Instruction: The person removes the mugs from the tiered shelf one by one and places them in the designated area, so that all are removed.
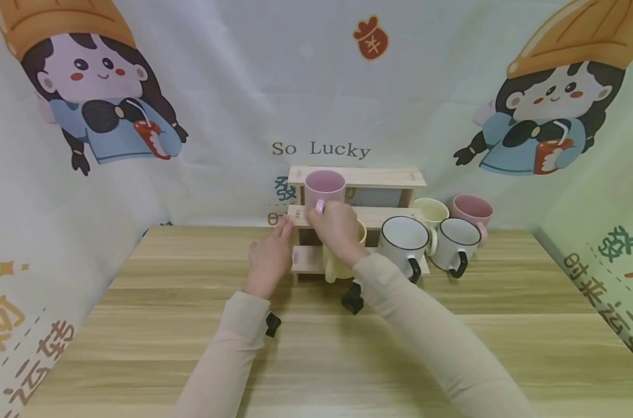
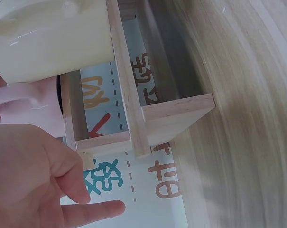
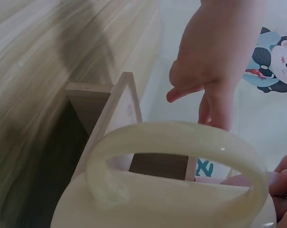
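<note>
In the head view my right hand (image 1: 337, 229) grips the handle of a pink mug (image 1: 324, 181), which is upright at the left end of the middle step of a wooden tiered rack (image 1: 381, 216). Whether its base touches the step is hidden. My left hand (image 1: 271, 258) has its fingers extended against the rack's left end. Below the right hand, a cream mug (image 1: 338, 268) stands on the lowest step; its handle (image 3: 171, 135) looms large in the right wrist view. To its right on that step is a white mug with a black rim (image 1: 401, 244).
Right of the rack on the wooden table (image 1: 180, 273) stand another cream mug (image 1: 432, 210), another pink mug (image 1: 471, 209) and another black-rimmed white mug (image 1: 454, 247), close together. A printed cloth (image 1: 222, 104) hangs behind the table and at its sides.
</note>
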Motion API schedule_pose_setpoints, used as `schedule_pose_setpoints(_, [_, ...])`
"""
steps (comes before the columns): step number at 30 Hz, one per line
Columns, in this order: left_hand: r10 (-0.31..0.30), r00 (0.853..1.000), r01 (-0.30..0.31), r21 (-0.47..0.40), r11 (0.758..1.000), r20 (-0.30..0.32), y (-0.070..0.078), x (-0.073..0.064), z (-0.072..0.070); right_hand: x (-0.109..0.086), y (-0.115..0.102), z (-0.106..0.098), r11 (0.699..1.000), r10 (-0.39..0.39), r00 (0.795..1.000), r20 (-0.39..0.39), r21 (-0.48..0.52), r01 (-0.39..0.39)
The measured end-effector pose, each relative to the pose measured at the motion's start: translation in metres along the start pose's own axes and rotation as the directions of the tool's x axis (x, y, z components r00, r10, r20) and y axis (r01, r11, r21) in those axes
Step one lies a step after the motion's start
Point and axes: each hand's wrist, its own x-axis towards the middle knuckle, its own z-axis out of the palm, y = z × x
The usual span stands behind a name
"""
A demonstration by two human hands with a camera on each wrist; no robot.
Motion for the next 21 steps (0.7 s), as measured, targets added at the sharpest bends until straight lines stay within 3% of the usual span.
schedule_pose_setpoints(3, [-0.004,1.000,0.004,-0.008,1.000,0.005,-0.0003,-0.0004,0.0005,-0.0010,0.0021,0.0022,1.000,-0.016,0.999,-0.043,0.012,0.017])
schedule_pose_setpoints(8, [-0.004,1.000,0.005,-0.030,1.000,0.015,0.0002,-0.0001,-0.0015,-0.0001,0.0033,0.0023,0.994,-0.106,0.984,-0.144,0.003,0.108])
schedule_pose_setpoints(16, [-0.003,1.000,0.003,-0.031,1.000,0.011,0.0007,-0.0008,-0.0030,-0.0010,0.0055,-0.0003,0.988,-0.133,0.972,-0.192,0.049,0.145])
schedule_pose_setpoints(21, [-0.005,1.000,0.005,-0.037,0.999,0.011,-0.0001,-0.0013,-0.0023,-0.0017,0.0078,-0.0048,0.967,-0.240,0.938,-0.249,0.020,0.253])
